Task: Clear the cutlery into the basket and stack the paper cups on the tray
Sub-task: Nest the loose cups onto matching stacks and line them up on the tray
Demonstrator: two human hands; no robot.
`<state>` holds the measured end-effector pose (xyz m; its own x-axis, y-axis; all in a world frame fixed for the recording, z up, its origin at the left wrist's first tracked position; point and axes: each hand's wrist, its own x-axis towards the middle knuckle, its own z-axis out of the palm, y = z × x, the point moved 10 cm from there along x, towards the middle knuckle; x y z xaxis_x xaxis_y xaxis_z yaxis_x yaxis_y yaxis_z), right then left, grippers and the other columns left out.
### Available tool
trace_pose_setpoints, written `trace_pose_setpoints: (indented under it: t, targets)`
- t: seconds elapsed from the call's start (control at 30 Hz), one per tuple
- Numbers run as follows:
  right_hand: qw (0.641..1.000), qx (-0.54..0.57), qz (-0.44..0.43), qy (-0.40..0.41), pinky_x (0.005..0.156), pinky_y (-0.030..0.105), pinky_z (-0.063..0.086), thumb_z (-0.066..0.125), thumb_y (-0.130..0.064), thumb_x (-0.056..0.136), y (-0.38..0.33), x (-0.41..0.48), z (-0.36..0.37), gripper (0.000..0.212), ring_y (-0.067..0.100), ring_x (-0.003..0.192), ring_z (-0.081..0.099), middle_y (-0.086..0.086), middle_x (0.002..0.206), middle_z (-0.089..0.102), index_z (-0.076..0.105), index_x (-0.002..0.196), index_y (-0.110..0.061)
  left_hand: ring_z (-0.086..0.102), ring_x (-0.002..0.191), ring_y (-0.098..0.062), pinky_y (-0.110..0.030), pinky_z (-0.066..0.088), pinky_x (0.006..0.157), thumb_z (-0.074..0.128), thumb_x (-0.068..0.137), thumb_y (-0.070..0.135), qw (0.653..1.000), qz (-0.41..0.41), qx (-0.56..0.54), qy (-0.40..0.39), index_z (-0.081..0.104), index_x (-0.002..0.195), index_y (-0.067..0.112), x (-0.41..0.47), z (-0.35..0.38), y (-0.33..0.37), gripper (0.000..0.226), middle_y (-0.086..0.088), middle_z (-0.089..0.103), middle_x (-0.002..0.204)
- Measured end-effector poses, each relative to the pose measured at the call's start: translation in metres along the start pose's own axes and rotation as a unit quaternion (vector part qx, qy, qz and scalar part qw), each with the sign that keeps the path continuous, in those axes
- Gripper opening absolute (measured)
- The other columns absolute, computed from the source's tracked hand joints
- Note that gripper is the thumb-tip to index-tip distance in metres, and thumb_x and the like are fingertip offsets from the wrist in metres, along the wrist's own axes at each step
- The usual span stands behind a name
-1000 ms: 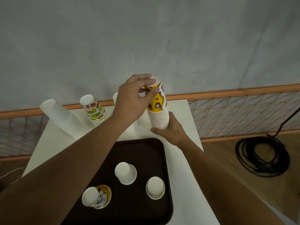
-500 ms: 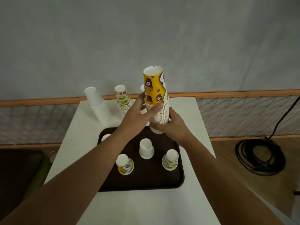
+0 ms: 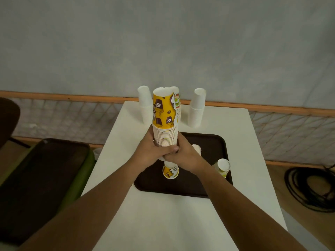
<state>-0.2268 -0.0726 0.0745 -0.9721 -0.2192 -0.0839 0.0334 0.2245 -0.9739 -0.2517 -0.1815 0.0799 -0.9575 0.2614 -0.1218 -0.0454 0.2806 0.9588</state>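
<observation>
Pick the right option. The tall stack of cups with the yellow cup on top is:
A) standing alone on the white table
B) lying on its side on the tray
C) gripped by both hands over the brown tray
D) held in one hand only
C: the left hand and right hand both wrap the lower end of the stack of cups, upright over the tray.

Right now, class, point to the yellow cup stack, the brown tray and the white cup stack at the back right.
yellow cup stack [image 3: 163, 113]: head view, top cup's printed side.
brown tray [image 3: 213, 147]: head view, bare far-right floor.
white cup stack [image 3: 196, 107]: head view, mid-height side.
</observation>
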Motion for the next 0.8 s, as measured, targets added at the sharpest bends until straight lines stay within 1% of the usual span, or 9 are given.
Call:
trace_pose_setpoints:
  t: [0.07,0.13,0.2,0.23,0.33,0.4,0.5,0.57,0.8]
  targets:
    - [0.998,-0.016,0.020,-0.050,0.097,0.020,0.049,0.079,-0.008,0.078,0.001,0.002,0.009,0.082,0.001,0.124,0.055,-0.009,0.139,0.055,0.037,0.146,-0.029,0.055,0.132,-0.014,-0.052,0.052,0.105,0.093,0.058,0.043,1.000,-0.009,-0.003,0.024,0.042,0.144,0.044,-0.001,-0.011,-0.008,0.100,0.017,0.059,0.139]
    - [0.994,-0.053,0.034,-0.084,0.111,0.033,0.041,0.075,-0.021,0.076,-0.003,0.007,0.008,0.094,0.010,0.139,0.043,-0.008,0.154,0.041,0.025,0.154,-0.032,0.056,0.132,-0.015,-0.054,0.051,0.105,0.093,0.057,0.046,0.999,-0.019,-0.003,0.038,0.042,0.143,0.045,-0.001,-0.020,-0.016,0.099,0.017,0.060,0.138]
    - [0.994,-0.079,0.037,-0.061,0.119,0.044,0.030,0.070,-0.036,0.075,-0.014,0.015,-0.007,0.099,0.017,0.151,0.025,-0.012,0.164,0.025,0.015,0.158,-0.037,0.057,0.130,-0.014,-0.055,0.050,0.106,0.093,0.056,0.050,0.999,-0.025,0.012,0.042,0.042,0.141,0.046,0.001,-0.027,-0.022,0.099,0.018,0.061,0.136]
    - [0.996,-0.077,0.023,-0.035,0.120,0.043,0.029,0.069,-0.041,0.077,-0.027,0.020,-0.017,0.097,0.015,0.151,0.023,-0.014,0.164,0.023,0.015,0.158,-0.038,0.057,0.129,-0.014,-0.054,0.050,0.106,0.092,0.055,0.052,0.998,-0.029,0.025,0.043,0.042,0.141,0.047,0.002,-0.030,-0.025,0.099,0.019,0.061,0.134]
    - [0.996,-0.067,-0.049,0.018,0.108,0.024,0.036,0.071,-0.055,0.085,-0.076,0.030,-0.032,0.078,-0.003,0.137,0.040,-0.030,0.149,0.041,0.027,0.150,-0.047,0.056,0.129,-0.014,-0.054,0.048,0.108,0.089,0.056,0.051,0.998,-0.044,0.043,0.033,0.041,0.141,0.046,0.003,-0.031,-0.033,0.097,0.019,0.061,0.133]
    - [0.992,-0.095,-0.068,0.040,0.103,0.023,0.042,0.070,-0.059,0.082,-0.097,0.036,-0.030,0.063,-0.008,0.120,0.053,-0.038,0.129,0.052,0.035,0.135,-0.055,0.056,0.129,-0.014,-0.053,0.047,0.109,0.089,0.059,0.048,0.997,-0.050,0.046,0.029,0.041,0.141,0.045,0.004,-0.030,-0.038,0.095,0.018,0.061,0.133]
    - [0.988,-0.127,-0.065,0.059,0.100,0.029,0.050,0.071,-0.052,0.085,-0.095,0.047,-0.026,0.055,0.005,0.117,0.059,-0.019,0.129,0.061,0.047,0.133,-0.036,0.057,0.127,-0.015,-0.052,0.048,0.109,0.091,0.062,0.046,0.996,-0.063,0.048,0.036,0.043,0.141,0.043,0.003,-0.032,-0.046,0.093,0.016,0.061,0.133]
    - [0.988,-0.134,-0.052,0.057,0.095,0.027,0.048,0.070,-0.051,0.087,-0.089,0.051,-0.023,0.057,0.007,0.118,0.058,-0.011,0.133,0.061,0.050,0.135,-0.028,0.057,0.126,-0.016,-0.052,0.049,0.108,0.089,0.060,0.050,0.995,-0.073,0.054,0.040,0.042,0.142,0.042,0.002,-0.034,-0.053,0.094,0.016,0.061,0.133]
    - [0.987,-0.097,-0.049,0.118,0.089,0.021,0.046,0.067,-0.045,0.091,-0.084,0.040,-0.018,0.054,0.006,0.117,0.057,-0.012,0.133,0.060,0.050,0.138,-0.027,0.059,0.126,-0.019,-0.051,0.048,0.109,0.091,0.069,0.040,0.993,-0.082,0.076,0.042,0.042,0.145,0.037,-0.005,-0.042,-0.066,0.090,0.011,0.061,0.135]
